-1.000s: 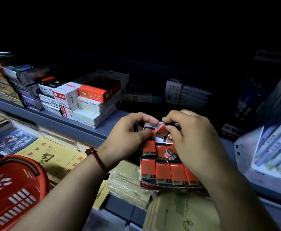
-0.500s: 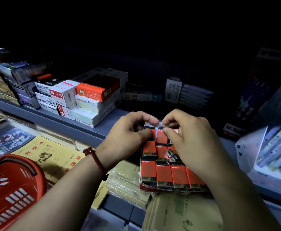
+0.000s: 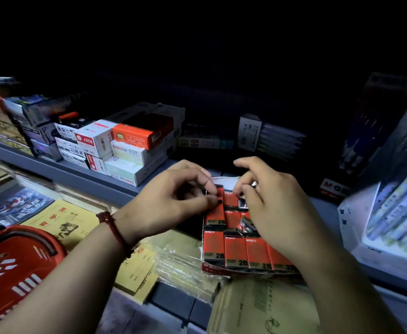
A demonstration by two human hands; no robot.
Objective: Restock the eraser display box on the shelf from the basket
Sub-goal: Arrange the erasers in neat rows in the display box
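Observation:
The eraser display box [image 3: 221,270] lies at the front of the shelf, filled with rows of red 2B erasers [image 3: 236,254]. My left hand [image 3: 176,198] is at the box's back left corner, where thumb and forefinger pinch the dark end of an eraser [image 3: 218,201] in the back row. My right hand [image 3: 277,208] hovers over the back right of the box with its forefinger lifted. Its thumb and middle finger pinch a small shiny-wrapped eraser [image 3: 254,183]. One eraser [image 3: 247,222] lies tilted under that hand. The red basket [image 3: 17,268] is at the lower left.
Stacked white and orange stationery boxes [image 3: 125,143] stand on the grey shelf [image 3: 82,177] to the left. Yellow exercise books [image 3: 62,222] and plastic-wrapped paper packs [image 3: 180,259] lie below. A white box of pens [image 3: 395,213] sits at the right.
The tilted eraser between my hands has gone down flat into the back row. My right forefinger has lifted off it, and both hands have drawn slightly apart.

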